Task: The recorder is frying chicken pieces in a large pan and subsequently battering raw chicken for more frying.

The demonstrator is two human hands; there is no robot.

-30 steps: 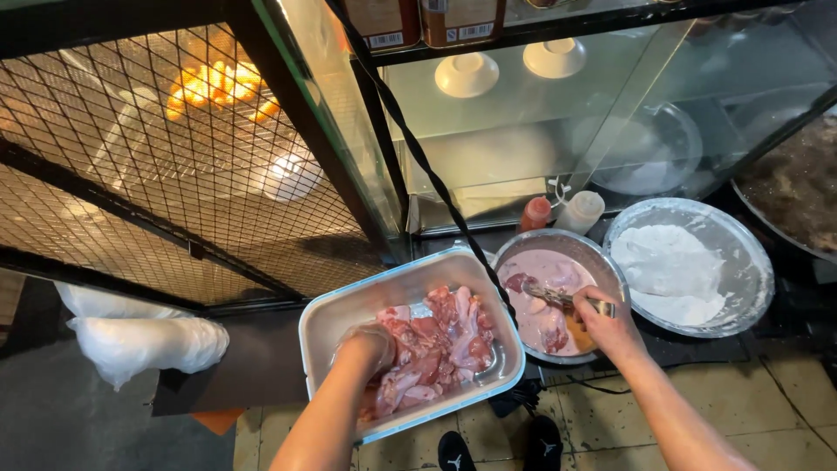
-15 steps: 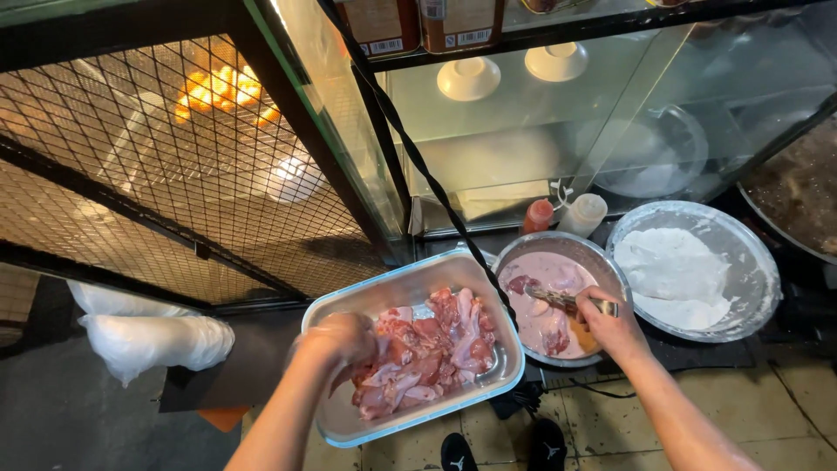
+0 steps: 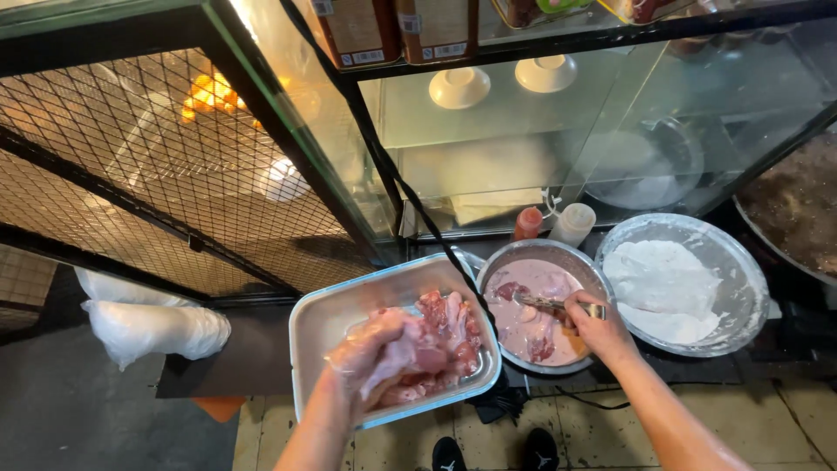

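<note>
Gloved hand in the raw meat, bare hand working tongs in the batter bowl.

The left hand (image 3: 384, 353), inside a thin clear glove, closes around a piece of raw meat (image 3: 436, 344) lifted just above the rectangular metal tray (image 3: 331, 318); the glove's wrinkles blur the fingers, so how many wrap the piece is hard to tell. The right hand (image 3: 597, 327) is clenched on metal tongs (image 3: 549, 304) whose tips reach into the round steel bowl (image 3: 575, 262) of pinkish batter, where meat pieces lie half sunk. Just right of it sits a bowl of white flour (image 3: 663, 283). A dark pan (image 3: 798, 205) is cut off at the right edge. Two squeeze bottles (image 3: 552, 222) stand behind the bowls, their lower parts hidden. Reflections cloud the glass case above.
</note>
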